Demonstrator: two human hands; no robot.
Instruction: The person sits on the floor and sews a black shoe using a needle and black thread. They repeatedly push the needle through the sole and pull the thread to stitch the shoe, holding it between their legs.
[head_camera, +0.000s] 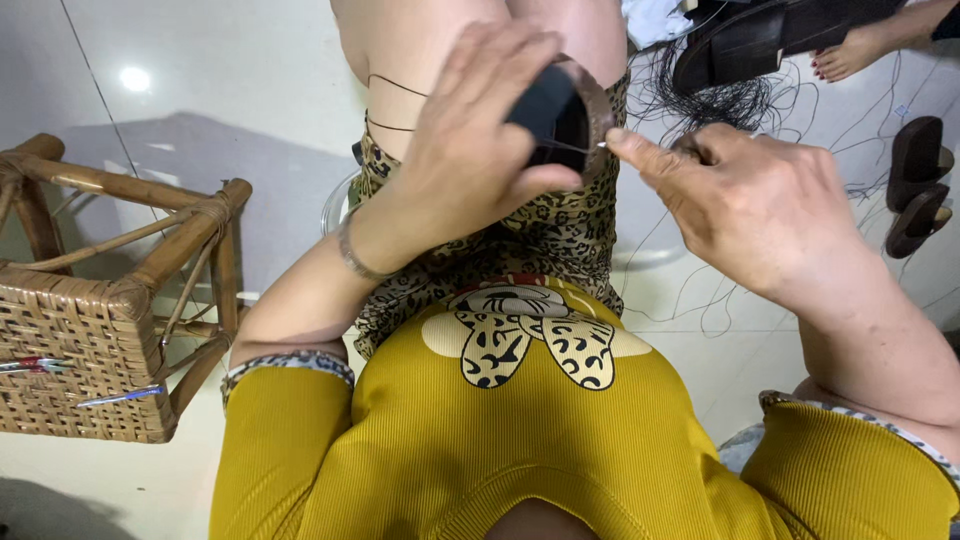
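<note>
The left hand (480, 140) grips a dark sole (565, 115); the right hand (750, 205), just beside it on the right, pinches a needle (600, 145) pointing leftward into its rim.

Ribbed top (560, 440), mustard yellow, with a cream and leopard-spotted bow motif; its cuffs (290, 362) edged in pale leopard print; skirt (560, 235), tan with dark leopard spots; shoe upper (560, 115) held in the left hand (470, 150), black with a brown rim; thread (575, 147) drawn by the right hand (750, 205), black; loose strands (720, 105) on the floor (230, 90), black against glossy off-white tiles; woven stool (70, 350), honey-brown cane; sandals (915, 185), dark brown; bangle (352, 255), silver.
</note>
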